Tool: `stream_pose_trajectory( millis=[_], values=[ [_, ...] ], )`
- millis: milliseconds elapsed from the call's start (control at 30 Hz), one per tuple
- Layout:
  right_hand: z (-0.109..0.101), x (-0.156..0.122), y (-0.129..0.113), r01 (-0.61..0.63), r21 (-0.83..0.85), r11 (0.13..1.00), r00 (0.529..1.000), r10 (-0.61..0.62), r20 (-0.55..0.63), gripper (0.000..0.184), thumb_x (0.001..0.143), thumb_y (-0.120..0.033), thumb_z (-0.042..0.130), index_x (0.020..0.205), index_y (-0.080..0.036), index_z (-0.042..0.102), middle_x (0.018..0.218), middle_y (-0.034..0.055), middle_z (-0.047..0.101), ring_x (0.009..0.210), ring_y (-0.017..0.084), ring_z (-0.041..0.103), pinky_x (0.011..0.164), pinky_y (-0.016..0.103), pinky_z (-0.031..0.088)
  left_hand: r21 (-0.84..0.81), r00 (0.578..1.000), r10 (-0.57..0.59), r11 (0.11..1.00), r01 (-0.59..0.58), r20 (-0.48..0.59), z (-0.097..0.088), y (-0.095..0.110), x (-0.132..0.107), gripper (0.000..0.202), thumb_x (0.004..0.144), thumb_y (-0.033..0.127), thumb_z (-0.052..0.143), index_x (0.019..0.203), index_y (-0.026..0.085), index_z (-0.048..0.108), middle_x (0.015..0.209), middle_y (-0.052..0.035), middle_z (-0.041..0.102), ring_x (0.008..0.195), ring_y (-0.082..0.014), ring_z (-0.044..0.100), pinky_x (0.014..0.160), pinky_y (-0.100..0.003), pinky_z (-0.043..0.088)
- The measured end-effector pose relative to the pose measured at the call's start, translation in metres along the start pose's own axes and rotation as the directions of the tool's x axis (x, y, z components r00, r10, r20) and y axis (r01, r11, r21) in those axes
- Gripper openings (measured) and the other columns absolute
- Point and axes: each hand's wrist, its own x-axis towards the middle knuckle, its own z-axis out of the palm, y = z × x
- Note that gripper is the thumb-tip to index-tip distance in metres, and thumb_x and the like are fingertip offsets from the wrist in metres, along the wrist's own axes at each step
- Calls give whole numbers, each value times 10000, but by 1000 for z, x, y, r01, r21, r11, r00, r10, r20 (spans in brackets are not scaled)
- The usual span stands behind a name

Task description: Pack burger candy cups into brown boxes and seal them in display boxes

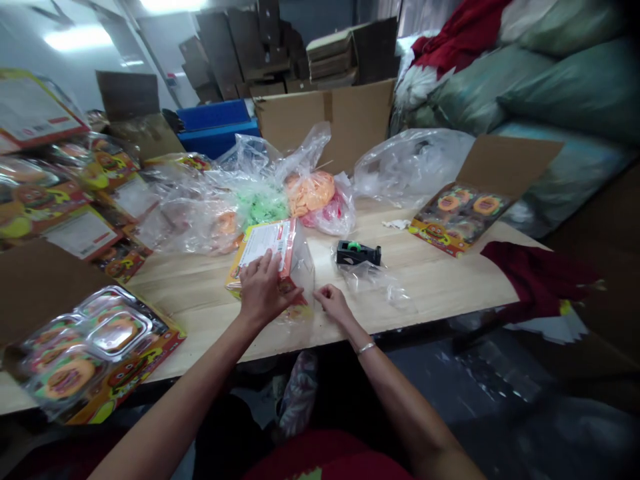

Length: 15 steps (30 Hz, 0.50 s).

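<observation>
A toy package [265, 250] with a white printed back and a clear plastic blister lies face down on the wooden table [440, 280] in front of me. My left hand [263, 287] rests on top of it, fingers bent over its near edge. My right hand [333, 301] is beside the package's right corner, fingers curled and pinching at the clear plastic edge. A black tape dispenser [357, 253] with a green roll stands just beyond my right hand.
Clear bags of orange, green and pink toy parts [280, 193] lie behind the package. Packaged toy sets [95, 353] sit at the near left, more stacked at far left [60, 193]. An open carton with a package [460, 213] is at right. Cardboard boxes [325, 113] stand behind.
</observation>
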Motion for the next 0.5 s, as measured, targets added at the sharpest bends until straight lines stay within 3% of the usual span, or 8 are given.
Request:
stream_pose_trajectory(
  millis=[100,167,200,267,300,333,400,500],
  values=[
    [-8,23,-26,54,7,999,997,-54,-61,550,618,-733,633,758,-205,571,687,8,589,643,177,572,570,288,454,-181,1000,12,983,-7,27,-11,-17,0,851,681,632,754,1358,163,540,1519,-193,437,1337,-411,428,1113,-561,298],
    [-9,37,-47,97,11,995,993,-96,-68,569,633,-732,613,836,-201,592,829,56,646,804,227,620,670,328,497,-382,983,-181,911,157,-26,-21,-34,1,800,719,599,727,1377,191,524,1577,-162,357,1430,-377,325,1168,-541,217],
    [-7,43,-57,121,16,993,990,-119,-69,586,636,-731,615,881,-199,601,910,77,664,888,250,627,728,351,508,-514,936,-350,810,282,-38,-25,-43,1,803,714,567,735,1390,200,506,1604,-145,309,1468,-357,261,1187,-521,181],
    [0,52,-74,147,34,989,987,-144,-74,631,641,-727,634,994,-203,618,1099,107,666,1050,285,609,844,393,507,-735,764,-645,501,458,36,-30,-60,-1,840,669,546,757,1381,181,502,1597,-150,320,1485,-353,225,1184,-498,202],
    [5,55,-81,131,50,990,990,-128,-62,655,649,-723,646,1062,-215,621,1197,111,646,1123,296,588,887,409,499,-796,690,-715,350,493,112,-30,-66,-3,827,645,564,759,1333,159,541,1538,-174,412,1450,-374,299,1147,-502,276],
    [12,56,-87,93,68,993,996,-92,-24,672,657,-715,661,1125,-233,619,1276,108,620,1180,304,567,912,421,494,-823,649,-739,245,512,184,-28,-70,-5,786,633,599,746,1251,136,597,1423,-200,535,1367,-399,421,1076,-508,368],
    [27,55,-94,-7,94,996,996,-1,93,683,672,-701,685,1201,-274,614,1356,94,587,1243,313,538,916,435,501,-844,650,-705,137,518,285,-18,-70,-11,690,627,668,702,1033,109,690,1091,-200,709,1077,-394,640,884,-482,503],
    [45,42,-97,-98,121,988,976,72,205,663,693,-696,685,1225,-306,627,1356,74,606,1261,316,539,888,441,525,-887,683,-657,46,459,319,0,-57,-18,649,678,688,638,989,124,707,941,-138,737,903,-303,691,804,-393,535]
  ],
)
